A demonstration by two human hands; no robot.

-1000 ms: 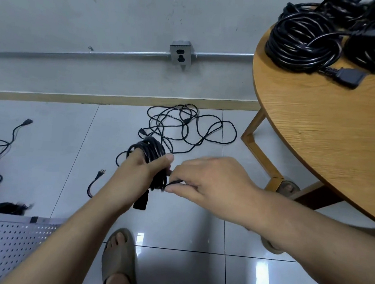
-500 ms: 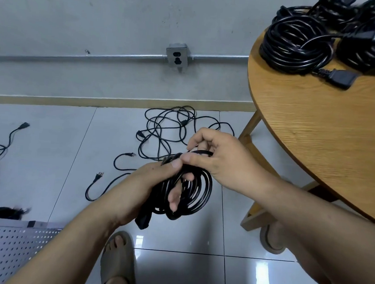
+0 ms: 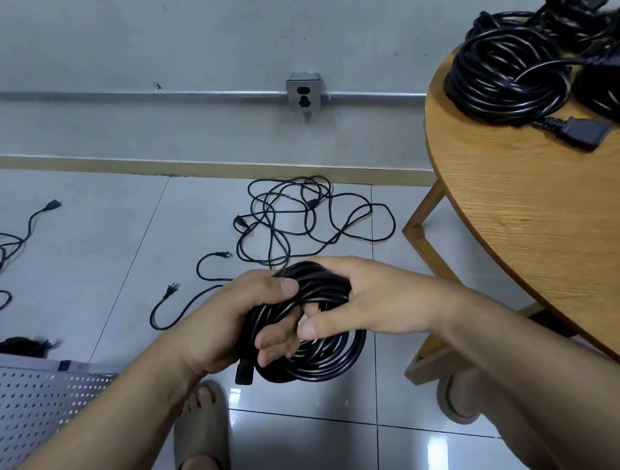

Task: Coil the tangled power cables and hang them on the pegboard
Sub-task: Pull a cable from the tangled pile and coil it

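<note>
Though beside the table, tangled cables beyond the coil.

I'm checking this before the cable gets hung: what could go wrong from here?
The coil is held only by the left hand and right hand, with no tie visible, so loops may spring apart if either grip loosens. Its connector dangles below and could drag a loop out. Loose cable lies on the floor near the sandalled foot, a possible trip or snag.

Pegboard and far coils run past the edges.
</note>
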